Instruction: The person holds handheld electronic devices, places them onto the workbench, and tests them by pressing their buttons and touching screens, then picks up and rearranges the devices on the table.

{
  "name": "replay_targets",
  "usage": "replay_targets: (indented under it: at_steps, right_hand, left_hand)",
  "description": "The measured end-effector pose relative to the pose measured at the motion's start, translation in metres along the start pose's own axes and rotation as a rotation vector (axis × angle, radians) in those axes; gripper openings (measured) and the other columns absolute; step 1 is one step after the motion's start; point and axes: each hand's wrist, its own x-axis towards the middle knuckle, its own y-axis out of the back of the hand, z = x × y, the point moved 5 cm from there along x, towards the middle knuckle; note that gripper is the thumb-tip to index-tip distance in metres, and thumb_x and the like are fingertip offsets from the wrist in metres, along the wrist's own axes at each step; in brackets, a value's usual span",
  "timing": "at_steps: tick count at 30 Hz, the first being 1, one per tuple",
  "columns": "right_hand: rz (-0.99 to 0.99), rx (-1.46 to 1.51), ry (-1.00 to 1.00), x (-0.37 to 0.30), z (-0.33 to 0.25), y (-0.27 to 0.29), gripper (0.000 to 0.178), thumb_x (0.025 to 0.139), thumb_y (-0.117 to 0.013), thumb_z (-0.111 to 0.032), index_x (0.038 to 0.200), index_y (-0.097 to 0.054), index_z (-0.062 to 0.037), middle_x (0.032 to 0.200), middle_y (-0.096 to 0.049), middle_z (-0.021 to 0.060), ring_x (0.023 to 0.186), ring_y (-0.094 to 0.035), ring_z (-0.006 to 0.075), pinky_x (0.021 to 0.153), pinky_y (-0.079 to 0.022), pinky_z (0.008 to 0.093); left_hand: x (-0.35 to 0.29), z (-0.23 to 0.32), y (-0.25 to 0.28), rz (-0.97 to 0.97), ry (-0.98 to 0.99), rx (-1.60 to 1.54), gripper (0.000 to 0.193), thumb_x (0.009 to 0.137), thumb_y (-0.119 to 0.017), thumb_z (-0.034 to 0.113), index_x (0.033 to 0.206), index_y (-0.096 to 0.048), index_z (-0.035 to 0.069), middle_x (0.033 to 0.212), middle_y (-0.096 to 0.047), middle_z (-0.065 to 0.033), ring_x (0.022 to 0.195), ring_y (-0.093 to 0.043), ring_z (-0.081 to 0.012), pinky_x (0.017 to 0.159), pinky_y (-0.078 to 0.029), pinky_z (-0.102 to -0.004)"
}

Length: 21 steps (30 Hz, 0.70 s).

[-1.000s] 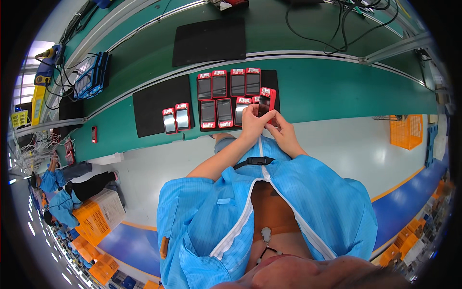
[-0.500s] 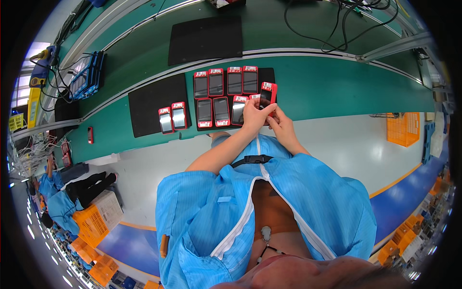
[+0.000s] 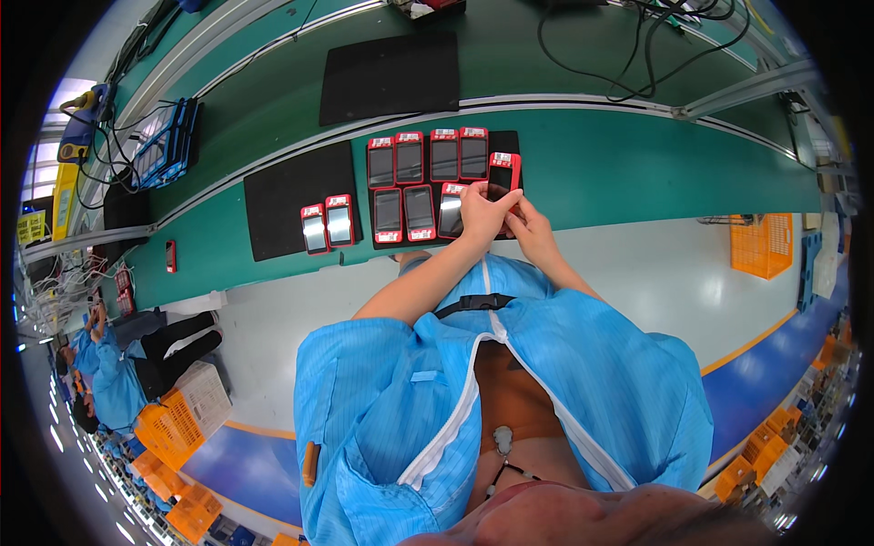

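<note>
Near the table's front edge, both of my hands are on a red handheld device (image 3: pixel 504 171) with a dark screen and a white label at its far end. My left hand (image 3: pixel 482 214) has thumb and fingers closed on its near left part. The fingers of my right hand (image 3: pixel 533 227) close on its near right side. My hands hide its near end. Left of it, several similar red devices (image 3: pixel 381 166) lie in two rows on a black mat (image 3: pixel 503 140). A device in the near row (image 3: pixel 450 211) is partly covered by my left hand.
Two more red devices (image 3: pixel 339 221) lie on a second black mat (image 3: pixel 282 187) to the left. A small red item (image 3: pixel 171 256) sits farther left on the green table (image 3: pixel 637 173). Beyond a metal rail is another black mat (image 3: pixel 391 80). Co-workers (image 3: pixel 116 378) are at lower left.
The held device has shifted slightly left and nearer to me. My fingers have moved a little on it. At the far left, a co-worker has changed posture.
</note>
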Motion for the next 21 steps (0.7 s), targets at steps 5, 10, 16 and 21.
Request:
replay_targets:
  at_steps: [5,10,16,21]
  right_hand:
    - [-0.015,-0.013,0.032,0.007,0.006,0.005,0.035,0.099,-0.051,-0.009,0.132,-0.047,0.0003,0.094,-0.062,0.0024,0.074,-0.054,0.0064,0.064,-0.045,0.0214]
    - [-0.022,-0.007,0.046,0.009,0.008,0.005,0.034,0.099,-0.051,-0.009,0.131,-0.047,0.0003,0.094,-0.062,0.0021,0.073,-0.053,0.0064,0.064,-0.045,0.0217]
    - [-0.005,-0.041,0.036,0.008,0.011,0.011,0.033,0.099,-0.051,-0.009,0.131,-0.048,0.0002,0.093,-0.062,0.0024,0.073,-0.054,0.0066,0.064,-0.045,0.0217]
    - [0.048,-0.112,0.015,0.034,0.018,0.022,0.033,0.098,-0.049,-0.009,0.131,-0.051,-0.0016,0.095,-0.067,0.0063,0.078,-0.066,0.0106,0.064,-0.051,0.0239]
  left_hand:
    - [-0.004,0.01,-0.005,0.018,-0.009,-0.052,0.046,0.07,-0.085,0.027,0.092,-0.06,-0.005,0.105,-0.05,-0.0146,0.085,-0.059,-0.0215,0.071,-0.054,-0.0338]
    - [0.0,0.009,-0.003,0.145,-0.176,0.08,0.036,0.075,-0.083,0.022,0.088,-0.062,-0.005,0.096,-0.056,-0.0099,0.072,-0.064,-0.0152,0.056,-0.057,-0.0285]
    - [-0.005,0.015,-0.008,0.037,-0.058,0.013,0.039,0.075,-0.083,0.024,0.09,-0.063,-0.006,0.101,-0.054,-0.0106,0.078,-0.063,-0.0162,0.057,-0.058,-0.0285]
    - [0.023,-0.003,-0.004,0.1,-0.215,0.267,0.048,0.081,-0.078,0.03,0.106,-0.062,-0.007,0.101,-0.057,-0.0097,0.09,-0.062,-0.0153,0.071,-0.054,-0.0311]
